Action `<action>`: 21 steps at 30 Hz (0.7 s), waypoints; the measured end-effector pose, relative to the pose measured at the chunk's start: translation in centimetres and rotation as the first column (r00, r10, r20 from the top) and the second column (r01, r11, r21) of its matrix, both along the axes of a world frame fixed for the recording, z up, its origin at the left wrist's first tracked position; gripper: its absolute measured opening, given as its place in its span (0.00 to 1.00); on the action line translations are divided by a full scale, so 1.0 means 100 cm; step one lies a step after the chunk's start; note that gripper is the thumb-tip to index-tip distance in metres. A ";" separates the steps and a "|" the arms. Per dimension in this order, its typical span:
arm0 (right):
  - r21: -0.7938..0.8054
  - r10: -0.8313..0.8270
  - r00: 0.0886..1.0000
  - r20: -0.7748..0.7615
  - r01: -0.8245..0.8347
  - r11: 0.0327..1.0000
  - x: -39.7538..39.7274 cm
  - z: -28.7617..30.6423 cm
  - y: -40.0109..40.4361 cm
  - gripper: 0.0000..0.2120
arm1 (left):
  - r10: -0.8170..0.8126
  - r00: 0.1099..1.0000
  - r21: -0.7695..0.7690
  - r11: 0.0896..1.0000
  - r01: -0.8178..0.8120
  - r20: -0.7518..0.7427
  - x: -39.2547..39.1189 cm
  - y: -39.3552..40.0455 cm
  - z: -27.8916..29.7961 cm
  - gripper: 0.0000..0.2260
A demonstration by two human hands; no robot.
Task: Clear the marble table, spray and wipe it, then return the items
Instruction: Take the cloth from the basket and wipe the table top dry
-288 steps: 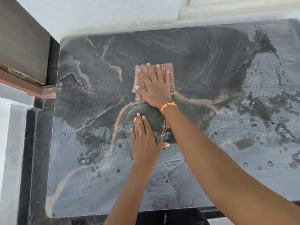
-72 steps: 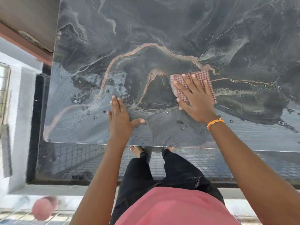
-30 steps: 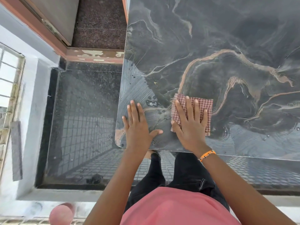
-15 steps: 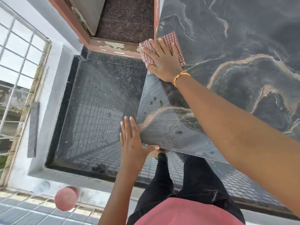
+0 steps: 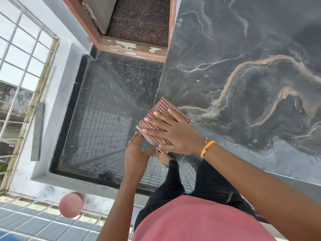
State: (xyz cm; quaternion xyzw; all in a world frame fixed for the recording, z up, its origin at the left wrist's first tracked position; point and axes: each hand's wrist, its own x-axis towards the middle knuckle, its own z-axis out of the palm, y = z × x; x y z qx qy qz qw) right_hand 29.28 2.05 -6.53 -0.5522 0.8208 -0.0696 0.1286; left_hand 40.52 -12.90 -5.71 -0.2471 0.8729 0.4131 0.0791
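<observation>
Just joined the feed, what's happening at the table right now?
A person is wiping the marble table. The right hand presses a checkered cloth flat at the table's near left corner, partly over the edge. The left hand is open at that corner, just below the cloth. Streaks and droplets show near the front edge.

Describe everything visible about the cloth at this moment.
The cloth is a small woven piece in a red and pale check, folded into a flat pad. It lies at the near left corner of the marble table, its outer part hanging past the edge. The right hand presses on it with straight, spread fingers. The left hand sits just below it at the corner; contact is unclear.
</observation>
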 end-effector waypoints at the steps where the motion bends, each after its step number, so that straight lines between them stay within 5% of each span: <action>1: -0.003 0.010 1.000 -0.001 -0.010 1.000 -0.006 0.000 0.009 0.29 | 0.006 1.000 0.015 1.000 -0.006 -0.012 0.000 0.000 0.000 0.28; 6: 0.045 -0.266 0.963 -0.036 0.267 0.963 -0.051 0.001 0.063 0.28 | 0.112 0.993 0.097 0.989 -0.109 -0.035 -0.004 0.001 0.002 0.25; 13: 0.049 -0.712 0.701 -0.049 0.713 0.699 -0.035 0.004 0.110 0.29 | 0.115 0.993 0.166 0.979 -0.116 0.017 -0.002 -0.006 -0.001 0.24; 17: 0.042 -0.763 0.645 -0.046 0.764 0.644 0.004 0.003 0.079 0.30 | 0.126 0.992 0.177 0.976 -0.125 0.007 -0.002 -0.006 -0.001 0.22; 21: 0.027 -0.707 0.706 -0.030 0.708 0.706 -0.003 0.002 0.020 0.28 | 0.124 0.992 0.178 0.976 -0.125 0.015 -0.003 -0.005 0.000 0.21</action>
